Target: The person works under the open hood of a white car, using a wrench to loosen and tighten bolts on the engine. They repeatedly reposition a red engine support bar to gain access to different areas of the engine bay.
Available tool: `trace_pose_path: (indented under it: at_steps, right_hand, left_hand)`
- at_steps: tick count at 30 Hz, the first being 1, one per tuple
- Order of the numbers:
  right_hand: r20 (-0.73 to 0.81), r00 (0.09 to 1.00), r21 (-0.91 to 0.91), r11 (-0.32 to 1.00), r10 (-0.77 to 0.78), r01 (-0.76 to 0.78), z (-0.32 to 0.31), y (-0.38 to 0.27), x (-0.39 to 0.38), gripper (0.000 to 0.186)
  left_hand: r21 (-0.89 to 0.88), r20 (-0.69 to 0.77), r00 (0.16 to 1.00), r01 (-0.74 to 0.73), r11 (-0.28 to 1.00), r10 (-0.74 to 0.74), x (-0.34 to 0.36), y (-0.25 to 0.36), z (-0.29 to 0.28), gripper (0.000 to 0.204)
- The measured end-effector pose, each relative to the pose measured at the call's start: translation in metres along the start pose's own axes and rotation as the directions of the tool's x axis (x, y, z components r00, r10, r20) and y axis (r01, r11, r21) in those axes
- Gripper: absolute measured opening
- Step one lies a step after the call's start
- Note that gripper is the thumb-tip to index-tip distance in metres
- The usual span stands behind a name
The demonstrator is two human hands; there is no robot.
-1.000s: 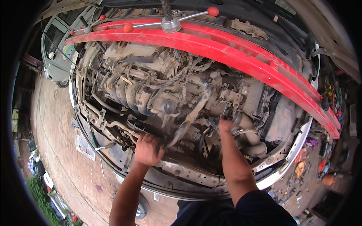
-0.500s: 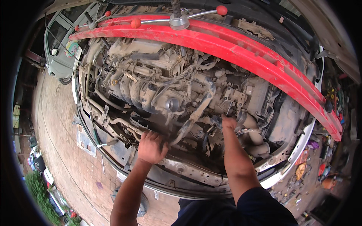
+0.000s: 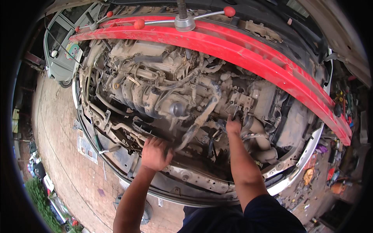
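Observation:
A dusty engine (image 3: 155, 89) fills the open bay of a car in front of me. My left hand (image 3: 154, 154) is curled over the front crossmember (image 3: 202, 179), its thumb standing apart from the fingers. Deeper in the bay, my right hand (image 3: 234, 126) reaches in beside the gearbox (image 3: 243, 101). Its fingers are bent close together near a small bracket; what they hold is too small to make out. Between the two hands runs a dirty coolant hose (image 3: 200, 119). An open throttle body (image 3: 178, 108) faces up left of that hose.
A red engine support beam (image 3: 248, 58) spans the bay, with a threaded rod and ball-ended handle (image 3: 184, 24). A green-handled tool (image 3: 97, 143) lies at the left front edge. A wide air duct (image 3: 261, 136) sits right of my right hand. Parts litter the ground at right.
My right hand has shifted slightly left and its fingers have changed position near the bracket. My left hand stays on the crossmember.

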State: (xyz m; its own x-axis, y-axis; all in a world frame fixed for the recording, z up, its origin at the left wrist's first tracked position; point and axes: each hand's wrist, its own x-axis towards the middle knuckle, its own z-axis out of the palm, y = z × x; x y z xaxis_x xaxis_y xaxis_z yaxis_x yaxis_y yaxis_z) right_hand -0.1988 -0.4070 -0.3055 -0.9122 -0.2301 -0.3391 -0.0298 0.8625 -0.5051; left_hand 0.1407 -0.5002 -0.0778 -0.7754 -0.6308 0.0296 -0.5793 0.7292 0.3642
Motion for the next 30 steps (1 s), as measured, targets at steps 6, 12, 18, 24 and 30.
trace_pose_path:
  at_steps: [6, 12, 18, 24, 30]
  right_hand:
    - [-0.012, 0.990, 0.372, 0.920, 0.139, -0.125, 0.028, -0.009, 0.041, 0.052]
    - [-0.150, 0.988, 0.456, 0.885, -0.030, 0.096, 0.036, -0.002, 0.051, 0.039]
    - [-0.180, 0.984, 0.311, 0.948, -0.014, 0.071, 0.034, -0.002, 0.045, 0.038]
    - [0.048, 0.991, 0.032, 0.992, -0.125, 0.124, -0.007, -0.012, -0.020, 0.075]
    - [0.487, 0.740, 0.108, 0.873, -0.463, 0.475, -0.116, -0.049, -0.132, 0.073]
  left_hand:
    - [0.019, 0.023, 1.000, 0.004, 1.000, -0.005, 0.002, -0.003, 0.001, 0.024]
    - [0.010, -0.015, 1.000, -0.008, 1.000, 0.008, 0.004, 0.001, -0.003, 0.028]
    - [0.008, -0.011, 1.000, -0.007, 1.000, 0.007, 0.006, 0.003, -0.001, 0.025]
    - [0.016, 0.001, 1.000, -0.009, 1.000, 0.009, -0.001, 0.001, 0.002, 0.023]
    - [0.061, 0.001, 0.999, -0.036, 0.998, 0.036, -0.006, -0.004, 0.006, 0.022]
